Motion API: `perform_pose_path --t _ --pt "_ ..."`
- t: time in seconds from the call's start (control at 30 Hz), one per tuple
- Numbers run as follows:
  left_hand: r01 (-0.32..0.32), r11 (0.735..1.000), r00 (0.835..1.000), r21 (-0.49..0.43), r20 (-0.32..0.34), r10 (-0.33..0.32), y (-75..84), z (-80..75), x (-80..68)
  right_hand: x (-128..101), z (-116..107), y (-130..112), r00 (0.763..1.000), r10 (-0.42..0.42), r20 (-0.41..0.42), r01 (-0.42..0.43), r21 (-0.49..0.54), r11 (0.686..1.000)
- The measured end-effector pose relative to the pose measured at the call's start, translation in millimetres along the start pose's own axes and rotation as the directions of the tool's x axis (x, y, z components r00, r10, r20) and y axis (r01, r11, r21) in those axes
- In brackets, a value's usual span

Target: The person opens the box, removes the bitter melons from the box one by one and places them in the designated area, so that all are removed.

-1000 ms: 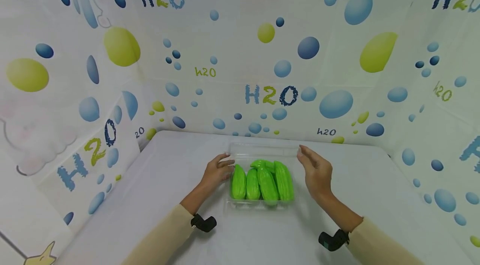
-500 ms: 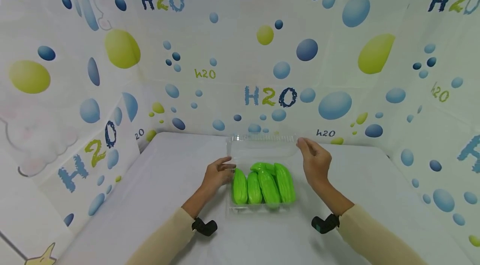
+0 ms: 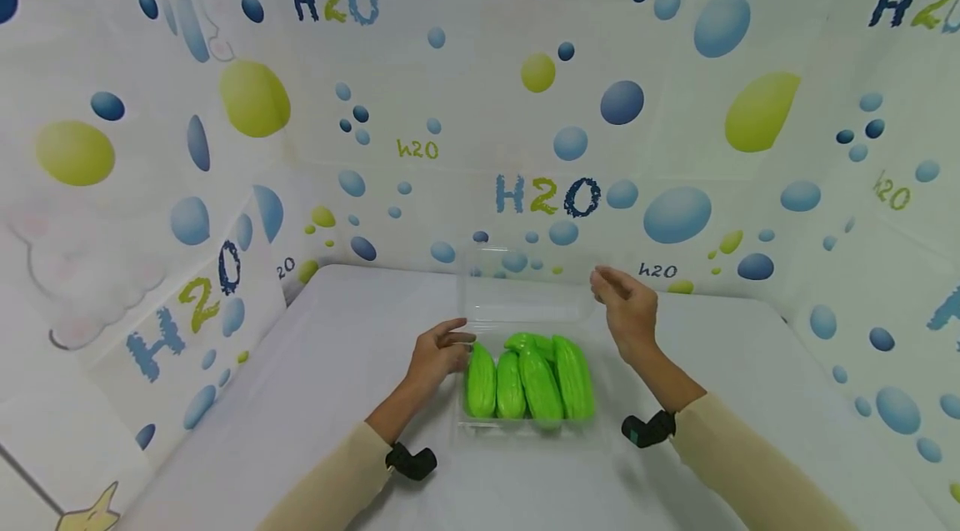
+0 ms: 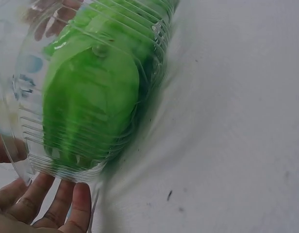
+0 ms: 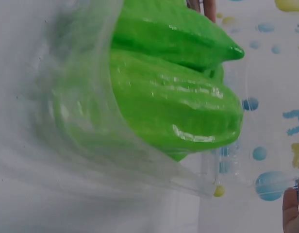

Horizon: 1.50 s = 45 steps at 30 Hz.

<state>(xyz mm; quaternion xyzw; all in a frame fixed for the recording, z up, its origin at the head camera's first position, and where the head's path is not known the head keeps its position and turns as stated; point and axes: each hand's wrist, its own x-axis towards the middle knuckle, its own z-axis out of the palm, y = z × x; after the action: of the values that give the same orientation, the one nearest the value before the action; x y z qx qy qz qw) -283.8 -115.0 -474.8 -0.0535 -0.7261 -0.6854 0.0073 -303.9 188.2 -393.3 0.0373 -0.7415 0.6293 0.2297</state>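
A clear plastic clamshell box stands on the table with its see-through lid raised at the back. Inside lie several glossy, bright green, ridged vegetables shaped like gourds, side by side. At the box's left side is my left hand; in the left wrist view its fingers reach the ribbed outer wall below the rim, with another digit seen through the clear rim. My right hand pinches the right edge of the lid. In the right wrist view part of that hand shows beside the lid's edge.
A white cloth covers the table. Close behind it hangs a white curtain printed with blue and green drops and H2O lettering, which also runs along both sides. A dark wrist camera is strapped to each wrist.
The lid has swung upward and back, more upright than before, with my right hand rising alongside it. My left hand stays at the box's left side.
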Motion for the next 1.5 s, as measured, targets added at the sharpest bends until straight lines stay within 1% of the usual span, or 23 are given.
perform_pose_path --t 0.1,0.23,0.37,0.43,0.5,0.57,0.6,0.63,0.67,0.77,0.83,0.87,0.97,1.1,1.23,1.33,1.5 --pt "-0.006 1.0 1.0 0.004 0.008 0.006 -3.2 0.3 0.1 2 -2 4 0.997 0.061 0.057 -0.058 -0.049 0.997" --pt "-0.014 0.999 1.0 0.035 0.001 0.014 -6.7 1.1 -1.0 3 -4 14 0.983 0.131 0.128 -0.113 -0.141 0.984" --pt "-0.037 0.998 0.999 0.047 -0.021 0.038 -6.2 3.4 -2.4 2 -7 23 0.969 0.173 0.176 -0.145 -0.161 0.976" --pt "-0.045 0.998 0.999 0.054 -0.022 0.046 1.3 5.0 -5.8 2 -8 28 0.963 0.182 0.199 -0.153 -0.15 0.977" --pt "-0.06 0.996 0.998 0.062 -0.019 0.061 14.1 6.3 -13.0 3 -9 32 0.956 0.187 0.225 -0.159 -0.136 0.978" --pt "-0.061 0.996 0.998 0.07 -0.015 0.062 25.7 6.9 -18.3 3 -9 35 0.948 0.203 0.244 -0.177 -0.126 0.976" --pt "-0.063 0.996 0.998 0.068 -0.013 0.064 29.4 7.2 -20.2 3 -8 36 0.944 0.211 0.252 -0.185 -0.123 0.975" --pt "-0.063 0.996 0.998 0.059 -0.015 0.064 27.9 7.1 -19.4 3 -8 38 0.941 0.22 0.257 -0.195 -0.119 0.974" --pt "-0.064 0.997 0.998 0.049 -0.02 0.065 24.1 7.3 -17.9 2 -8 40 0.939 0.23 0.256 -0.206 -0.117 0.971" --pt "-0.052 0.998 0.998 0.017 -0.046 0.053 3.6 7.9 -8.7 0 -5 48 0.933 0.264 0.244 -0.244 -0.11 0.964" --pt "-0.047 0.999 0.997 -0.008 -0.069 0.046 -7.8 8.5 -5.1 -1 -3 53 0.931 0.281 0.234 -0.263 -0.106 0.959" --pt "-0.052 0.999 0.996 -0.016 -0.076 0.051 -9.8 8.9 -5.5 -1 -1 56 0.93 0.29 0.227 -0.272 -0.106 0.956" --pt "-0.062 0.996 0.994 -0.057 -0.089 0.056 -11.5 9.9 -6.6 -1 3 61 0.934 0.295 0.201 -0.276 -0.118 0.954" --pt "-0.076 0.993 0.995 -0.088 -0.077 0.069 -10.7 11.2 -7.5 -2 5 63 0.94 0.305 0.155 -0.281 -0.163 0.946" --pt "-0.086 0.992 0.995 -0.093 -0.066 0.08 -10.1 11.8 -8.0 -2 6 64 0.933 0.328 0.146 -0.298 -0.195 0.935" --pt "-0.089 0.991 0.995 -0.095 -0.054 0.085 -9.3 11.4 -8.8 -3 7 67 0.929 0.342 0.144 -0.313 -0.192 0.93" --pt "-0.061 0.992 0.997 -0.113 -0.057 0.055 -8.8 8.3 -11.7 -8 11 72 0.914 0.378 0.15 -0.356 -0.151 0.922"
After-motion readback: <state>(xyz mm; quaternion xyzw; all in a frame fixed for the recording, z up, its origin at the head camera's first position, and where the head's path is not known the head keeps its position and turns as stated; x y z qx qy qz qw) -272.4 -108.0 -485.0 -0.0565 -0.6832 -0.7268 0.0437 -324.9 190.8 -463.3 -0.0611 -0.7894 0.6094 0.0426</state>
